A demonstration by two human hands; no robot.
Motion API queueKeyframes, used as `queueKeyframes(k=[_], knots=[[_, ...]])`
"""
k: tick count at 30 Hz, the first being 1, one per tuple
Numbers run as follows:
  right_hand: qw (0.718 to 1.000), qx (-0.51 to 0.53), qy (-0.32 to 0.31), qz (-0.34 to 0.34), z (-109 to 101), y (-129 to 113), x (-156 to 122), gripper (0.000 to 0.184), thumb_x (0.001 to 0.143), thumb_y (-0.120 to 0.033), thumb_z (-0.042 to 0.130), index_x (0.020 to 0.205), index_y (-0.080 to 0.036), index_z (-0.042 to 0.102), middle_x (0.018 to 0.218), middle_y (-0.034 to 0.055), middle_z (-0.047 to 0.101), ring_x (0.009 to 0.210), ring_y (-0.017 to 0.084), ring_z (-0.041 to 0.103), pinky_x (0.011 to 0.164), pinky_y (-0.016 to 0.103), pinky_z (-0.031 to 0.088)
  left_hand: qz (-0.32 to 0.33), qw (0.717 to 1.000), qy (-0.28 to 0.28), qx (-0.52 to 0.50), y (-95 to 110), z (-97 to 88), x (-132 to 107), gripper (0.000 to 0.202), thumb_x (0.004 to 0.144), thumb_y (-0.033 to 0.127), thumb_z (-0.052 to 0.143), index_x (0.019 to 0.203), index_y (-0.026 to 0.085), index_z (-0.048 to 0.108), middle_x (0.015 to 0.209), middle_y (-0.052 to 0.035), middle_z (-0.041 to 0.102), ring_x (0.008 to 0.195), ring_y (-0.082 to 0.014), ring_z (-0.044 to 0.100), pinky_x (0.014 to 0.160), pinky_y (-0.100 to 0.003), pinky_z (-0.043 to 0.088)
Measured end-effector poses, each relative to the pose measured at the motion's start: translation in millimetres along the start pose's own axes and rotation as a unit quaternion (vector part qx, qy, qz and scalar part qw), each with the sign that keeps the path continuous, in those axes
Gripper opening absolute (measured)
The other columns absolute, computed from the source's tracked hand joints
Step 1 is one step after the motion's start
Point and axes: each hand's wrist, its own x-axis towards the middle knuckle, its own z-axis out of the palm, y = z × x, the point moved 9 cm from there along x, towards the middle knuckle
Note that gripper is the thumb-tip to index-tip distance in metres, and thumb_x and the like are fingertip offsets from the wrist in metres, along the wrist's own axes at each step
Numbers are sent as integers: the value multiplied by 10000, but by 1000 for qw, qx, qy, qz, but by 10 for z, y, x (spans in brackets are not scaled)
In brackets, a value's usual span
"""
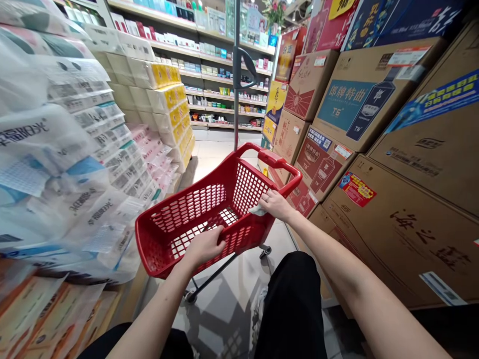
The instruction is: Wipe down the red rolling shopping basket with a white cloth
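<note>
A red plastic shopping cart (239,238) stands on wheels in the aisle in front of me, turned sideways, its basket holding no goods. My left hand (205,245) is wrapped over the near rim of the basket toward its low end. Farther right, my right hand (275,204) presses a pale cloth (257,210) against the same rim, close to the handle end. The cart's red push handle (274,158) rises beyond my right hand, and neither hand touches it. Some fingers of each hand are hidden behind the rim or the cloth.
Stacked tissue packs (93,114) line the left side. Cardboard boxes (404,224) are piled high on the right, close to my right arm. A grey pole (236,109) stands beyond the cart. Shelves (220,75) of small products fill the back. Tiled floor (213,149) shows between.
</note>
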Motion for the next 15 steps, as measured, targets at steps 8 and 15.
queueKeyframes(k=[8, 15], knots=[[998, 51, -3, -41, 62, -626, 244, 222, 973, -226, 356, 963, -160, 567, 956, 80, 595, 891, 206, 493, 771, 345, 358, -6, 1000, -6, -6, 47, -15, 15, 248, 816, 366, 411, 1010, 237, 498, 949, -47, 670, 833, -220, 628, 639, -293, 374], [999, 48, 7, 19, -24, -9, -25, 197, 956, -298, 429, 945, -178, 584, 946, 79, 602, 907, 215, 493, 824, 365, 335, -1, 1000, -16, -18, -5, -3, -18, 271, 812, 340, 414, 1040, 240, 522, 987, -56, 672, 884, -223, 627, 695, -298, 400]])
